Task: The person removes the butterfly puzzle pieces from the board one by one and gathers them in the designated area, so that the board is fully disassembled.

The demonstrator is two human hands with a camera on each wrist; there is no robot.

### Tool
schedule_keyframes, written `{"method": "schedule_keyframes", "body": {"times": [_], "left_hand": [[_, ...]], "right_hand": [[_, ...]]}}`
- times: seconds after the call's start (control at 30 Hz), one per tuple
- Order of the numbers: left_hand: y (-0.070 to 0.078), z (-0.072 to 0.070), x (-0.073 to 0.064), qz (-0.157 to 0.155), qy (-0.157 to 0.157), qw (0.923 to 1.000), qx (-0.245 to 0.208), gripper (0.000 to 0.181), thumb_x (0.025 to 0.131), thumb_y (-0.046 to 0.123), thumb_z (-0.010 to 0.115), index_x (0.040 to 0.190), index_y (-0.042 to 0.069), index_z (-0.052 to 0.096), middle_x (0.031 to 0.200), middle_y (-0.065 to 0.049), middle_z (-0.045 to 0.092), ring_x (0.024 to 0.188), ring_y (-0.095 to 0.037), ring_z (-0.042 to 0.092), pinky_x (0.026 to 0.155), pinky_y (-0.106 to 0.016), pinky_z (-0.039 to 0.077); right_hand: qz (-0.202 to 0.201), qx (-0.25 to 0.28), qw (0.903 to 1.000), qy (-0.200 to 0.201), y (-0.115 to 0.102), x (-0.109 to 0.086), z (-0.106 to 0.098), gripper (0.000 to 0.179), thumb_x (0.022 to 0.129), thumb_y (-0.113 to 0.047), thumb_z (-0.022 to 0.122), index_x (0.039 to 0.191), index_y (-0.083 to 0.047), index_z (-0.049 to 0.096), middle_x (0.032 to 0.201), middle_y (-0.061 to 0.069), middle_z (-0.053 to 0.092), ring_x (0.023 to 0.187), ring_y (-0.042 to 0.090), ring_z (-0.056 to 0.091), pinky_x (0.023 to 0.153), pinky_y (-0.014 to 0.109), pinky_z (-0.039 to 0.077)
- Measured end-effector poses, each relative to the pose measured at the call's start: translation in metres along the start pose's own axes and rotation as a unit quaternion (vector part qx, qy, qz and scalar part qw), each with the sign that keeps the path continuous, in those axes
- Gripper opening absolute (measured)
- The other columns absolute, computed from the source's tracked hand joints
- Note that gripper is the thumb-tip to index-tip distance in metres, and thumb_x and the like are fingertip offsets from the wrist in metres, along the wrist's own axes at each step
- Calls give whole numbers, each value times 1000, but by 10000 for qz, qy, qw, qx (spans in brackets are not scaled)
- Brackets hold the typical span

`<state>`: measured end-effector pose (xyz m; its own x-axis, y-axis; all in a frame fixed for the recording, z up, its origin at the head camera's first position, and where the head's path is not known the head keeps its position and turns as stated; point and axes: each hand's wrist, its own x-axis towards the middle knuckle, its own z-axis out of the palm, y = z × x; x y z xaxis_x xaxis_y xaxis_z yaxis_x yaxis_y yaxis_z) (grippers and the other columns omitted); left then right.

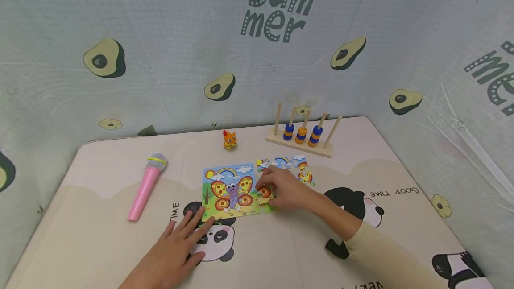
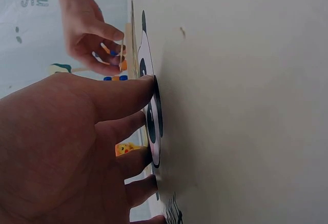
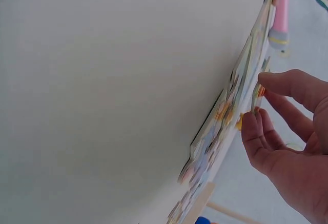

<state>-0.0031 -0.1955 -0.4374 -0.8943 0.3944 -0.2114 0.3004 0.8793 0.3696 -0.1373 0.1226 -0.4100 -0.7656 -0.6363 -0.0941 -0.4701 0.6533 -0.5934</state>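
A butterfly picture card (image 1: 229,191) lies flat mid-table. Right of it are several jigsaw pieces (image 1: 306,177) with sky, rainbow and wing parts, partly covered by my right hand (image 1: 287,189). That hand pinches a puzzle piece (image 1: 264,193) showing an orange ringed wing, between thumb and fingers. In the right wrist view the held piece (image 3: 257,96) is tilted up, above the flat ones. My left hand (image 1: 172,246) rests on the tablecloth with fingers spread, fingertips by the card's lower left corner; whether they touch the card I cannot tell.
A pink toy microphone (image 1: 145,186) lies to the left. At the back are a small orange toy fox (image 1: 230,139) and a wooden peg stand (image 1: 299,144) with blue and orange beads. A printed cloth wall (image 1: 168,52) rises behind the table.
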Motion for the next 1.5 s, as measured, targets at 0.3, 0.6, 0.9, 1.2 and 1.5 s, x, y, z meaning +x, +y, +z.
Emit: {"method": "schedule_keyframes", "body": {"times": [0.3,0.6,0.9,1.2,1.5], "left_hand": [[0,0,0,-19,-4,10000,36,71,97,39,71,161,26,42,173,-8,27,158,-41,25,120,-74,23],[1,1,0,-29,-10,10000,43,70,97,40,71,161,27,43,173,-8,27,158,-42,25,120,-74,23],[0,1,-1,8,-1,10000,25,70,98,40,70,161,26,42,173,-8,27,158,-42,25,120,-74,24],[0,1,-1,26,-5,10000,12,70,98,40,70,161,26,43,172,-9,28,158,-42,26,120,-74,24],[-1,1,-1,80,28,10000,12,70,98,40,69,161,26,42,172,-10,28,157,-43,27,119,-74,25]], "right_hand": [[-63,9,9997,215,13,-19,-9,39,80,-1,79,117,-15,78,118,-2,60,95,19,57,80,28,50],[-18,54,9997,242,26,-34,-17,39,80,2,76,116,-14,77,119,0,60,103,18,59,88,33,59],[85,31,9993,350,38,-48,-21,39,81,4,77,115,-14,76,118,-2,62,105,16,61,91,37,61],[242,-127,9986,454,51,-62,-26,43,81,3,76,120,-14,76,123,1,64,108,19,62,92,37,61],[365,-87,9981,497,61,-71,-28,40,79,6,76,114,-14,77,120,0,64,105,19,61,88,36,61]]}}
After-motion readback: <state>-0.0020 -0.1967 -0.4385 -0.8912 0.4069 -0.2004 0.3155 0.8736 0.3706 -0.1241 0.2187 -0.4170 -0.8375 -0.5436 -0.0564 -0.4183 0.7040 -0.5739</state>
